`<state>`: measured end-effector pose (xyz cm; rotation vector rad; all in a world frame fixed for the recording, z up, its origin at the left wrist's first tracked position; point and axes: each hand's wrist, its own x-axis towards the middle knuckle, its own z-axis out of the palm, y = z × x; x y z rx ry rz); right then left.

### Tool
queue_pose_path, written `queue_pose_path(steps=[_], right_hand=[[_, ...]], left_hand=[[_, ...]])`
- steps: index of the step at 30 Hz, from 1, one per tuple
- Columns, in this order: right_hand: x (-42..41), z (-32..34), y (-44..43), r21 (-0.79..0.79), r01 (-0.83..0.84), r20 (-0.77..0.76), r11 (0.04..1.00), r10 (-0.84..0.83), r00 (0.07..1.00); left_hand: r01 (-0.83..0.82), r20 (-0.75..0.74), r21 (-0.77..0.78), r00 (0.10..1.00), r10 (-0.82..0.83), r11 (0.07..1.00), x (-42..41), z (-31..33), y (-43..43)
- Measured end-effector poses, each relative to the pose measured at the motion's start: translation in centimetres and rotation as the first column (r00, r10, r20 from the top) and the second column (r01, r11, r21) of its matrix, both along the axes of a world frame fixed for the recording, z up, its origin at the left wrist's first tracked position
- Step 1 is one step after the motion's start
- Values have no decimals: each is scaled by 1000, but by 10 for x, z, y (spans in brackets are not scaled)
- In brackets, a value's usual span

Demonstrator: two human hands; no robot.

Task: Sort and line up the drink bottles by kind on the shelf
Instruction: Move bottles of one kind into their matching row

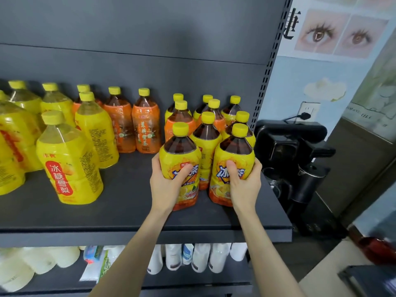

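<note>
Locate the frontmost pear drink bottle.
In the head view the pear drink bottle stands at the left front of the shelf, ahead of the other pale yellow bottles and left of the iced tea bottle the left hand grips.

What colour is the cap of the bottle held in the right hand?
Yellow. The cap of that bottle shows best in the head view.

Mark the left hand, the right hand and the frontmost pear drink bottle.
left hand [166, 186]: head view, back of the hand.
right hand [245, 185]: head view, back of the hand.
frontmost pear drink bottle [71, 166]: head view, its yellow label.
</note>
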<state>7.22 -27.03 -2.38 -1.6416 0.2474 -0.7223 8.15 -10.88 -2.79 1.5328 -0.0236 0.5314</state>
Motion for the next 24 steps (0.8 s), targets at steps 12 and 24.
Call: queue_pose_path(steps=[12, 24], right_hand=[[-7, 4, -6, -163, -17, -124, 987, -3, 992], [-49, 62, -19, -425, 48, 109, 904, -2, 994]], left_hand=[[-38, -3, 175, 999, 39, 984, -10, 6, 2], [-301, 340, 362, 924, 175, 882, -33, 55, 22]])
